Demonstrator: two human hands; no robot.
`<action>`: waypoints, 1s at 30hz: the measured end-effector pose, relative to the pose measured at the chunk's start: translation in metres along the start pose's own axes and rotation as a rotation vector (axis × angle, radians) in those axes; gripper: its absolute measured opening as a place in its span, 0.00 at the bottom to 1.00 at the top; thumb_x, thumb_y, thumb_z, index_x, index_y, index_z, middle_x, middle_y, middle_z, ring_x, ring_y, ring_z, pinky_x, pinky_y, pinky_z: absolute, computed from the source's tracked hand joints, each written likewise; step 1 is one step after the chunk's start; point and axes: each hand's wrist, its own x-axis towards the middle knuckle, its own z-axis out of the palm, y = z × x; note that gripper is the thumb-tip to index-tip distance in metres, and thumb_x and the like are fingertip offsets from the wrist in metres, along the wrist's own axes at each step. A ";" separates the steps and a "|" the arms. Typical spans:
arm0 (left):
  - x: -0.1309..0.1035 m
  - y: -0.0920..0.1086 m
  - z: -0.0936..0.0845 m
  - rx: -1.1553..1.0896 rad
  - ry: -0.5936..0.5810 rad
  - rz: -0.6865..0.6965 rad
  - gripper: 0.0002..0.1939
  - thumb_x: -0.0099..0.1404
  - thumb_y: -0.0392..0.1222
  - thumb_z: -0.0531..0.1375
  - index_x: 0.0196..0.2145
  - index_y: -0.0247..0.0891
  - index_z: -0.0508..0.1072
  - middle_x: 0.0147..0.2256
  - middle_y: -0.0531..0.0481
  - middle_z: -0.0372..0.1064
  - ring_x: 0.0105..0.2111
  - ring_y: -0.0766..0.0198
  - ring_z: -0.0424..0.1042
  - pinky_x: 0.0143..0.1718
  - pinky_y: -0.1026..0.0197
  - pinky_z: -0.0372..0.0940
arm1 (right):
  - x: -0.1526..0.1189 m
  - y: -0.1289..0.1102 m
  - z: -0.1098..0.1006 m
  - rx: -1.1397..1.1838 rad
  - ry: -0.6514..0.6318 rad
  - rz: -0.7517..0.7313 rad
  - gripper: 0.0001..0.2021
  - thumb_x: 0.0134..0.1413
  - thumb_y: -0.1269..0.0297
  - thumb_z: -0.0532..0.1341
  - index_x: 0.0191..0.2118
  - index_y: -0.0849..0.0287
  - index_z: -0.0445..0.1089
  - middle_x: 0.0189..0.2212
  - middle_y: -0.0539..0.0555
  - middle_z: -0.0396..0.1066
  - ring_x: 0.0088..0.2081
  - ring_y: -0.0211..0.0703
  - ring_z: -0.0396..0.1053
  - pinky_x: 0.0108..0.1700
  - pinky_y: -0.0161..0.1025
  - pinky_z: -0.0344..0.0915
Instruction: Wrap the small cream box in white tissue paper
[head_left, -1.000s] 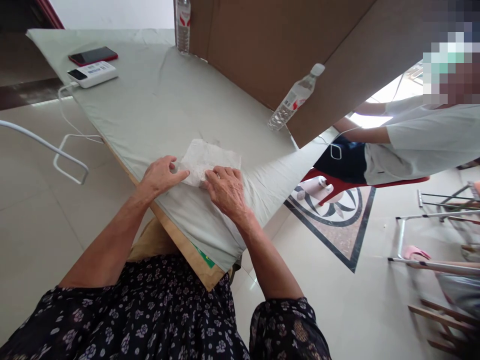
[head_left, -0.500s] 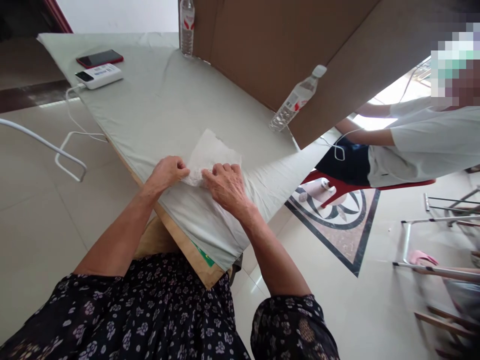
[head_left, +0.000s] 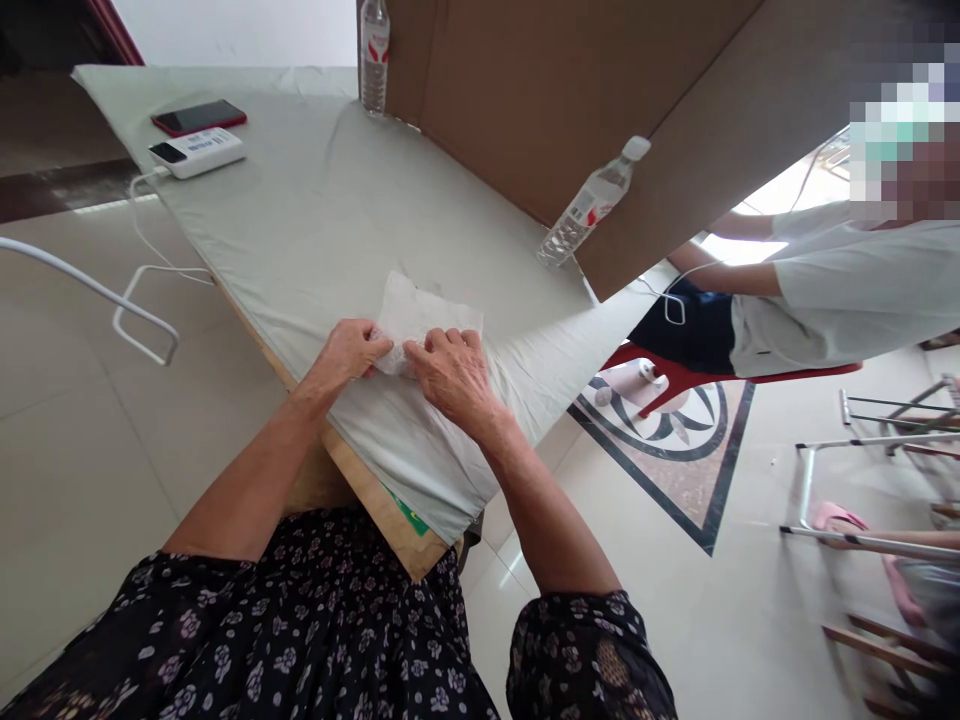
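A thin white sheet (head_left: 427,308), like tissue or soft plastic, lies on the cloth-covered table (head_left: 300,220) close to its near corner. My left hand (head_left: 351,350) pinches the sheet's crumpled near-left edge between thumb and fingers. Just to the right, my right hand (head_left: 454,372) presses on the near edge with its fingers curled, thumb and forefinger closed on the crumpled part. The far part of the sheet is spread flat beyond both hands.
A phone (head_left: 199,117) and a white device (head_left: 199,153) with a cable lie at the far left. Bottles stand at the back (head_left: 374,60) and lean (head_left: 592,203) by a brown cardboard panel (head_left: 540,100). A person (head_left: 840,290) sits at the right.
My left hand has moved slightly right, towards my right hand, with the sheet's edge. The sheet's far-left corner has shifted left and nearer. My right hand has hardly moved.
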 end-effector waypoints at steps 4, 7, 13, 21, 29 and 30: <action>-0.001 0.006 0.010 -0.147 0.048 0.018 0.07 0.54 0.39 0.61 0.23 0.39 0.66 0.21 0.56 0.62 0.21 0.68 0.64 0.20 0.66 0.63 | 0.001 -0.001 0.000 -0.012 -0.002 0.004 0.15 0.73 0.68 0.50 0.49 0.55 0.74 0.44 0.60 0.74 0.43 0.51 0.65 0.46 0.48 0.49; -0.002 0.012 0.017 -0.239 0.052 -0.009 0.05 0.55 0.38 0.60 0.24 0.38 0.67 0.23 0.54 0.65 0.22 0.68 0.65 0.20 0.66 0.64 | 0.002 -0.001 0.001 -0.014 -0.003 0.003 0.13 0.73 0.69 0.51 0.49 0.55 0.74 0.43 0.60 0.76 0.44 0.51 0.67 0.47 0.48 0.49; -0.006 0.021 0.019 -0.267 0.005 0.000 0.01 0.52 0.36 0.60 0.25 0.37 0.70 0.22 0.53 0.67 0.22 0.67 0.67 0.21 0.65 0.66 | 0.004 -0.002 -0.002 0.041 0.001 0.040 0.11 0.73 0.65 0.55 0.53 0.60 0.71 0.42 0.60 0.78 0.45 0.51 0.70 0.50 0.47 0.51; -0.011 0.023 0.004 -0.167 -0.210 0.083 0.13 0.51 0.40 0.59 0.33 0.36 0.80 0.27 0.51 0.74 0.29 0.62 0.73 0.33 0.60 0.72 | 0.000 0.001 -0.005 0.067 -0.039 0.035 0.13 0.71 0.70 0.53 0.46 0.59 0.76 0.43 0.60 0.79 0.46 0.51 0.72 0.50 0.48 0.52; -0.017 0.017 0.020 0.402 -0.042 0.433 0.12 0.62 0.39 0.56 0.34 0.36 0.79 0.33 0.47 0.72 0.37 0.58 0.71 0.43 0.55 0.68 | -0.006 0.008 -0.003 0.241 -0.025 0.067 0.15 0.69 0.73 0.54 0.49 0.57 0.77 0.49 0.58 0.80 0.49 0.50 0.73 0.54 0.49 0.55; -0.018 0.016 0.023 0.448 -0.026 0.451 0.12 0.64 0.39 0.55 0.36 0.36 0.80 0.35 0.45 0.72 0.38 0.57 0.71 0.45 0.55 0.68 | -0.009 0.010 -0.003 0.287 -0.007 0.076 0.15 0.68 0.73 0.54 0.49 0.56 0.77 0.49 0.57 0.80 0.51 0.50 0.73 0.56 0.49 0.56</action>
